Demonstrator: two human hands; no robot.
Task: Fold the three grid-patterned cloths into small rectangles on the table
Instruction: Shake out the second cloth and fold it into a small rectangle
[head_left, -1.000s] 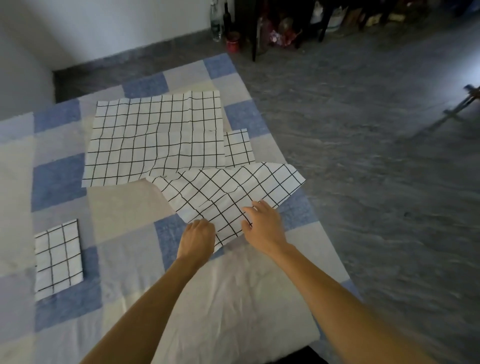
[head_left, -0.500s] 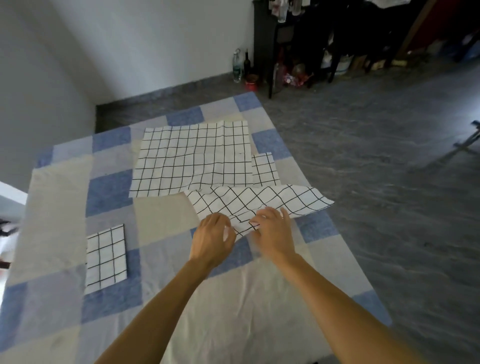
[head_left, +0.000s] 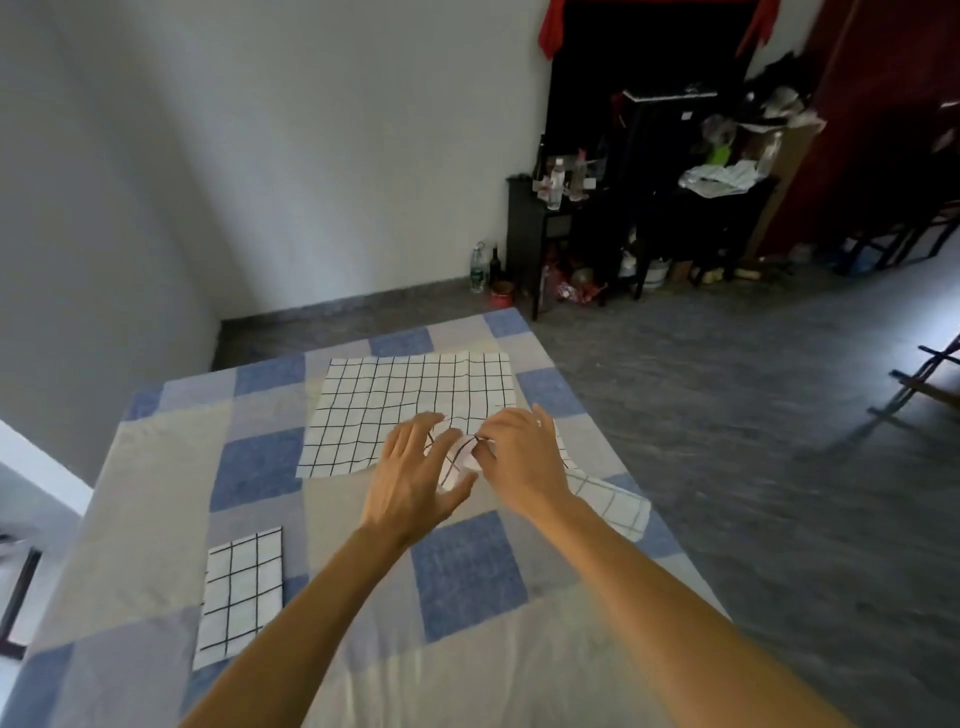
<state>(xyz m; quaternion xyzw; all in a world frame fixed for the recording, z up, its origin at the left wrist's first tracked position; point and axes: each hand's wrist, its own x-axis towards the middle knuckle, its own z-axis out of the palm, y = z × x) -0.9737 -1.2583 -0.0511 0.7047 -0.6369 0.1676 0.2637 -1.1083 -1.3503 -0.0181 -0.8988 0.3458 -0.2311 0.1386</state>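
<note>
My left hand (head_left: 415, 480) is spread wide, fingers straight and fanned out, resting against the bunched end of the loose cloth (head_left: 610, 501). My right hand (head_left: 522, 457) sits just beside it, thumb and forefinger pinched on an edge of the same cloth, with the other fingers lifted. Between my two hands the fabric is gathered up off the table (head_left: 467, 577). The rest of it trails away to my right and lies rumpled near the table's right edge.

Beyond my hands, the flat cloth (head_left: 405, 397) lies spread open on the far half of the table, and its near edge runs under my fingers. The folded cloth (head_left: 241, 592) sits as a small rectangle near the left side, close to me and well apart from the other two.

The table has a cover of blue, grey and beige squares. Past its far corner, a dark cabinet (head_left: 540, 228) stands against the wall, with two bottles (head_left: 479, 270) on the floor beside it.
</note>
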